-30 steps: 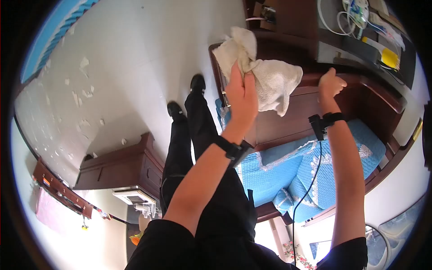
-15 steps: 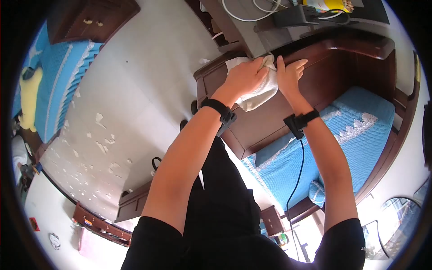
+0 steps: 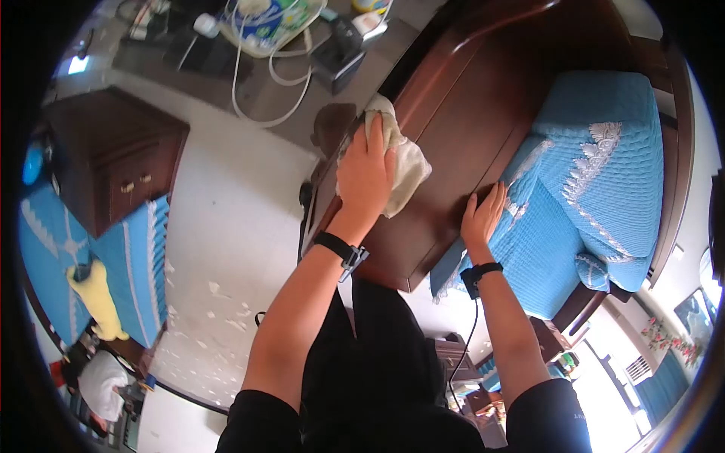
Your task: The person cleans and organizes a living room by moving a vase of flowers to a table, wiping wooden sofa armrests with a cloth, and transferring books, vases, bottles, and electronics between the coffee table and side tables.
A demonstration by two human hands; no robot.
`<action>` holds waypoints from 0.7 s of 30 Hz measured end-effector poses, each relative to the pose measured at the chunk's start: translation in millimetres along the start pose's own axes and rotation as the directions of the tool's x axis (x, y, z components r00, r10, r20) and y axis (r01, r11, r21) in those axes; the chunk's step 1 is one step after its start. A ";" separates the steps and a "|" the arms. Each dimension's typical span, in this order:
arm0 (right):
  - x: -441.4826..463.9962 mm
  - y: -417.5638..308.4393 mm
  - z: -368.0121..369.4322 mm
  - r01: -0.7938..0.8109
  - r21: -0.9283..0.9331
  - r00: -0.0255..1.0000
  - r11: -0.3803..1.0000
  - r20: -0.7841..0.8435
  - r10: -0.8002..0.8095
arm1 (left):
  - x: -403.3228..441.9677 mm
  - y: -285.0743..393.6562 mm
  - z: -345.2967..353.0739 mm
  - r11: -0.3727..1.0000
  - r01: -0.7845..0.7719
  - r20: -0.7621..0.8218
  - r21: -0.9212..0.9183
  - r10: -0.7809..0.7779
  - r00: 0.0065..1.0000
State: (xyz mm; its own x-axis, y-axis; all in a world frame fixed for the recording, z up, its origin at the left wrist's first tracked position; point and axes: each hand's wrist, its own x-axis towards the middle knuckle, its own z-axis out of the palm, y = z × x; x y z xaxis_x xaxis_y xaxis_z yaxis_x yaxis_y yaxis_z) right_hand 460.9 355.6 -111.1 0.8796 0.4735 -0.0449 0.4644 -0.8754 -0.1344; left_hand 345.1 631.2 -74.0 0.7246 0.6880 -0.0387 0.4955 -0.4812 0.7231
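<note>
A pale, crumpled cloth (image 3: pixel 408 172) lies against the edge and top of the dark wooden armrest panel (image 3: pixel 453 143). Over it is my left hand (image 3: pixel 365 172), its fingers extended along the cloth and gripping it against the wood. My right hand (image 3: pixel 485 217) rests with fingers stretched out at the lower edge of the panel, beside the blue quilted cover (image 3: pixel 551 226) with white lace trim. That hand holds nothing. Each wrist has a black strap.
A grey tabletop (image 3: pixel 219 90) at the top carries a white cable (image 3: pixel 264 123), a black box (image 3: pixel 337 54) and a colourful packet (image 3: pixel 264 23). At left stand a wooden cabinet (image 3: pixel 113 151) and a blue-covered seat with a yellow cushion (image 3: pixel 98 302). Pale scraps (image 3: pixel 219 290) litter the floor.
My right hand has moved away from the cloth to the panel's lower edge by the blue cover. My left hand stays on the cloth, now nearer the panel's end. The view has turned.
</note>
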 end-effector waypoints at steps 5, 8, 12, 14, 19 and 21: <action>15.2 -16.2 22.0 -0.164 0.045 0.982 0.985 -0.084 0.168 | 62.7 27.0 33.7 0.972 -0.114 -0.048 0.207 0.126 0.991; 16.7 -18.4 23.6 -0.203 0.029 0.970 0.979 -0.131 0.205 | 96.9 44.7 51.4 0.942 -0.149 -0.088 0.300 0.183 0.979; 17.9 -15.7 19.3 -0.216 0.062 0.971 0.974 -0.095 0.221 | 141.3 65.9 75.2 0.952 -0.125 -0.127 0.279 0.165 0.978; 17.7 -14.7 14.9 -0.241 0.082 0.965 0.967 -0.082 0.247 | 159.8 72.9 87.0 0.957 -0.106 -0.163 0.271 0.154 0.975; 21.1 -11.3 10.5 -0.259 0.149 0.962 0.954 -0.045 0.268 | 190.6 82.3 99.7 0.991 0.018 -0.183 0.135 0.007 0.983; 21.3 -10.4 7.2 -0.260 0.182 0.960 0.948 -0.053 0.274 | 193.6 75.5 96.8 0.990 -0.125 -0.257 -0.073 0.102 0.961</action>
State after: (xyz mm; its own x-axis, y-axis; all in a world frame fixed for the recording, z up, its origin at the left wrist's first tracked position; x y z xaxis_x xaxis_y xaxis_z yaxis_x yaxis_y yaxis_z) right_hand 474.1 375.5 -117.8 0.9773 0.2099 -0.0277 0.1925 -0.9355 -0.2963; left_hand 569.2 675.4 -93.7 0.6238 0.7517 0.2142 0.3651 -0.5225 0.7705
